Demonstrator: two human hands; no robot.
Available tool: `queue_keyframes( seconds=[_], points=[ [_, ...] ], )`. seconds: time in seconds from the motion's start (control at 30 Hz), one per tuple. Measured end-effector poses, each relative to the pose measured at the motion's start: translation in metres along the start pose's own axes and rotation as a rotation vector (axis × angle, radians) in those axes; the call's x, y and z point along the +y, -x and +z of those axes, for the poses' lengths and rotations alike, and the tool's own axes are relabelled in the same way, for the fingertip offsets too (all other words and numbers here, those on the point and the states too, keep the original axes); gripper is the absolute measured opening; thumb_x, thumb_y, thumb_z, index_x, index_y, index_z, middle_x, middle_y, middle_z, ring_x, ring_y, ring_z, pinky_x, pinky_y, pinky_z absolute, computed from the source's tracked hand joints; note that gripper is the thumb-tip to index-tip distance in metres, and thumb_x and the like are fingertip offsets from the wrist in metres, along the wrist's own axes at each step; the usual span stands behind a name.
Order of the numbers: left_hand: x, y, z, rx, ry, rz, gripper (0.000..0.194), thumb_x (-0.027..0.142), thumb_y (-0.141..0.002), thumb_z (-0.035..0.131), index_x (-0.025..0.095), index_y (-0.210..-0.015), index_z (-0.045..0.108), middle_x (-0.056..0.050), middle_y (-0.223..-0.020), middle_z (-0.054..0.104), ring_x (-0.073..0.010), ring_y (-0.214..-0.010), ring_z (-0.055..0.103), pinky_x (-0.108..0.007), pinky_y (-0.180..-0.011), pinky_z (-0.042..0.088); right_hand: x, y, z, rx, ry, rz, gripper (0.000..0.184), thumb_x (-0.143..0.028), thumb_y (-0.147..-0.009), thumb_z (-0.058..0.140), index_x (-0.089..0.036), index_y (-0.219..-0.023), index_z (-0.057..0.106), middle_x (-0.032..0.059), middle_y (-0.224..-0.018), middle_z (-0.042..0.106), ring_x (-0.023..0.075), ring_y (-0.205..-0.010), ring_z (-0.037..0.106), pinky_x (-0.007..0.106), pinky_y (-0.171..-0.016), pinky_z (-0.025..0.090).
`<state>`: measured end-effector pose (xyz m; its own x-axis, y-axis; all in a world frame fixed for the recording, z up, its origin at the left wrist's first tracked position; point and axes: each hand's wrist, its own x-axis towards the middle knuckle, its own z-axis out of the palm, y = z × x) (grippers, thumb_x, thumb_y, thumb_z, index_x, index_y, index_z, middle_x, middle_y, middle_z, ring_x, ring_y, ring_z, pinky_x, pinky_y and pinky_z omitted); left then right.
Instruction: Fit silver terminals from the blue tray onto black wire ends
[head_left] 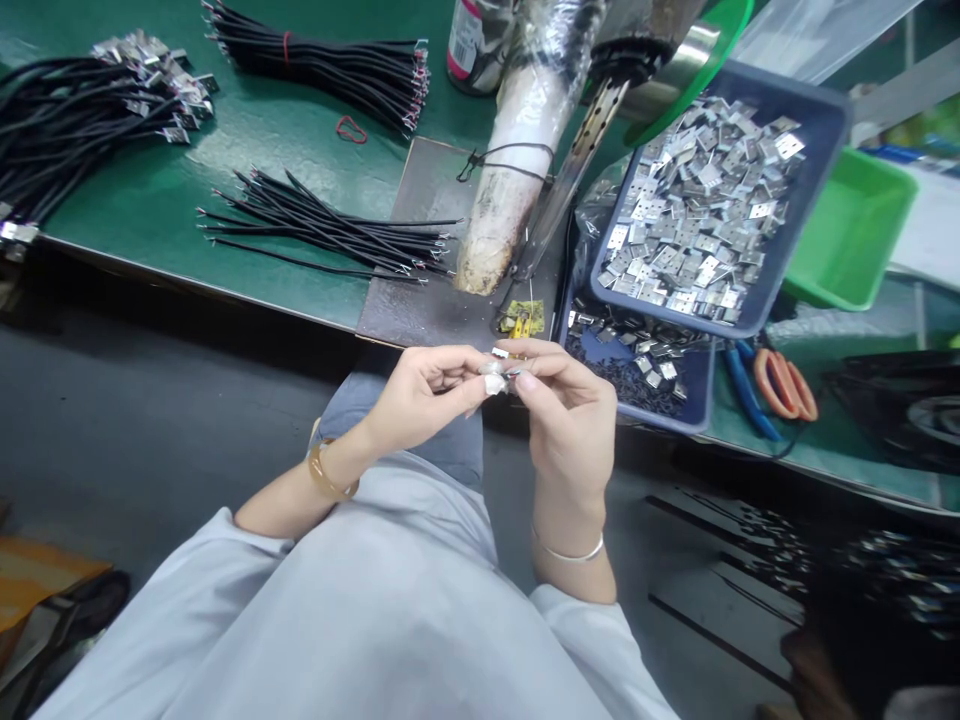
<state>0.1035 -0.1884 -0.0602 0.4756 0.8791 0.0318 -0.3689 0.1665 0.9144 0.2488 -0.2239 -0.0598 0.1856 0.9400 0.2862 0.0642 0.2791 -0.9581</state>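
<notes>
Pale shirt (pixel 390 600) below; mid-frame, I see left hand (pixel 412 405) and right hand (pixel 574 420) pinching a small part (pixel 495 383), bare-ended cables (pixel 322 228) unfitted, upper left.

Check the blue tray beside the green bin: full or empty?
Well filled, not empty: in the blue tray, loose silvery metal pieces cover nearly the whole floor.

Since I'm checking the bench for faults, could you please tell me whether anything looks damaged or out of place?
The white tube has a brown, scorched-looking mouth, perhaps from heat. A red band lies loose on the green bench, holding nothing together.
</notes>
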Motion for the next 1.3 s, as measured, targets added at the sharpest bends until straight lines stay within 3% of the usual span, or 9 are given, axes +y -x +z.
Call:
queue_keyframes(
  seconds=[0.2,0.4,0.6,0.73,0.93,1.1,1.3],
  points=[
    [0.006,-0.002,0.000,0.033,0.109,-0.100,0.038,0.044,-0.075,0.083,0.015,-0.072,0.059,0.006,-0.048,0.049,-0.0037,-0.042,0.041,-0.016,-0.043,0.032,-0.005,0.007,0.004,0.225,0.260,-0.206,0.019,-0.012,-0.088,0.070,-0.027,-0.097,0.077,0.0007,-0.101,0.076,0.0150,-0.094,0.073,0.030,-0.080,0.064],
    [0.010,-0.002,0.003,0.060,0.109,-0.155,0.037,0.040,-0.069,0.088,0.014,-0.070,0.060,0.006,-0.050,0.052,-0.0036,-0.043,0.042,-0.016,-0.043,0.034,-0.007,0.008,0.002,0.140,0.394,-0.257,0.021,-0.012,-0.088,0.070,-0.028,-0.100,0.077,0.0003,-0.103,0.077,0.0165,-0.098,0.073,0.035,-0.087,0.063],
    [0.005,-0.004,0.002,0.178,0.071,-0.085,0.032,0.033,-0.063,0.092,0.013,-0.069,0.067,0.004,-0.057,0.058,-0.0035,-0.051,0.047,-0.015,-0.048,0.039,-0.009,0.008,0.004,0.123,0.425,-0.254,0.016,-0.013,-0.089,0.070,-0.025,-0.097,0.076,0.0007,-0.101,0.077,0.0170,-0.097,0.073,0.035,-0.086,0.062],
    [0.001,-0.003,-0.001,0.213,0.070,-0.069,0.031,0.038,-0.065,0.091,0.013,-0.072,0.074,0.001,-0.064,0.065,-0.0057,-0.056,0.054,-0.017,-0.057,0.047,-0.009,0.007,0.004,0.155,0.516,-0.372,0.019,-0.010,-0.091,0.066,-0.023,-0.101,0.074,0.0016,-0.104,0.077,0.0168,-0.099,0.073,0.034,-0.088,0.061],
    [0.001,-0.003,-0.003,0.230,0.060,-0.108,0.035,0.042,-0.061,0.092,0.013,-0.071,0.076,-0.002,-0.071,0.072,-0.0100,-0.066,0.063,-0.021,-0.068,0.055,-0.006,0.007,0.004,0.244,0.604,-0.609,0.017,-0.010,-0.088,0.068,-0.023,-0.100,0.070,0.0014,-0.098,0.078,0.0175,-0.087,0.075,0.031,-0.075,0.061],
    [0.004,-0.003,-0.002,0.210,0.016,-0.111,0.033,0.041,-0.062,0.091,0.013,-0.070,0.075,-0.003,-0.072,0.072,-0.0107,-0.067,0.063,-0.021,-0.068,0.055,-0.004,0.006,0.006,0.209,0.515,-0.565,0.017,-0.009,-0.086,0.070,-0.023,-0.095,0.069,0.0008,-0.092,0.077,0.0170,-0.084,0.074,0.031,-0.073,0.062],
    [0.006,-0.002,-0.004,0.148,-0.011,-0.166,0.026,0.033,-0.062,0.090,0.013,-0.066,0.074,-0.002,-0.066,0.069,-0.0097,-0.063,0.059,-0.019,-0.062,0.050,-0.005,0.010,0.005,0.160,0.335,-0.297,0.013,-0.010,-0.089,0.067,-0.023,-0.091,0.067,0.0011,-0.093,0.075,0.0148,-0.085,0.073,0.028,-0.071,0.063]
  ],
)
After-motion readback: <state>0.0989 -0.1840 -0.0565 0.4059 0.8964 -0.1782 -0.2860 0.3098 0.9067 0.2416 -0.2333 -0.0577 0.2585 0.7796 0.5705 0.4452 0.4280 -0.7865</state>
